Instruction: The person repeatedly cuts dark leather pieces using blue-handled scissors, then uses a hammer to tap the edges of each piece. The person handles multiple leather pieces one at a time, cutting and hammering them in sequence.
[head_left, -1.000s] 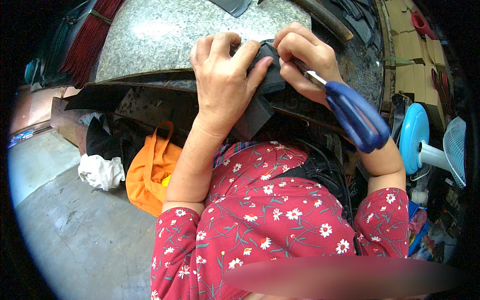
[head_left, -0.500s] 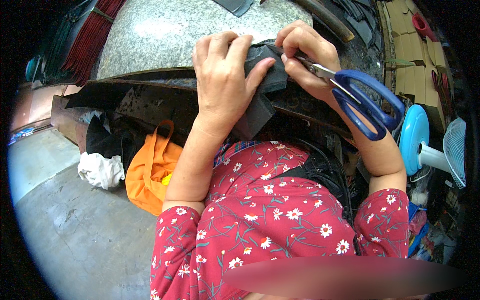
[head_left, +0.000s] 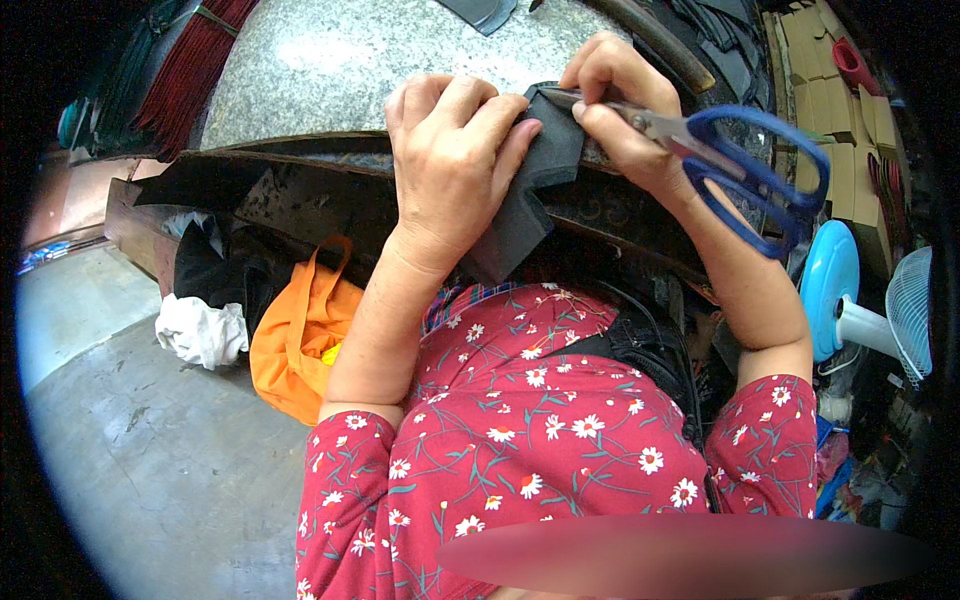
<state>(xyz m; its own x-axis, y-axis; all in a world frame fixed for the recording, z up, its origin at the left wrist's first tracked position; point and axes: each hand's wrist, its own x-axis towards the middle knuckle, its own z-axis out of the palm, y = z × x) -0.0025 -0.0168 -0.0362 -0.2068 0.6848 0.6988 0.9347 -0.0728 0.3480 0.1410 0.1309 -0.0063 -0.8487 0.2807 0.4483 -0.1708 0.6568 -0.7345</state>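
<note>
Right now, the left hand [head_left: 450, 160] has its fingers curled and its thumb pressed on a black folded piece [head_left: 556, 150]. The piece is between the 2 hands. Its long way runs from just beside the right fingertips, down and left, past the left thumb, toward the person's tummy. The left hand is nearer, since it touches the piece along its left side.

The right hand [head_left: 630, 110] holds blue-handled scissors [head_left: 672, 132] by the metal part, not by the 2 loops. The loops stick out to the right, over the right wrist. The thin tip points left and meets the top right edge of the piece. I cannot tell if the blades are apart.

Past the left hand is a gray speckled slab [head_left: 300, 80]. Past the right hand is a brown stick [head_left: 665, 45].
</note>
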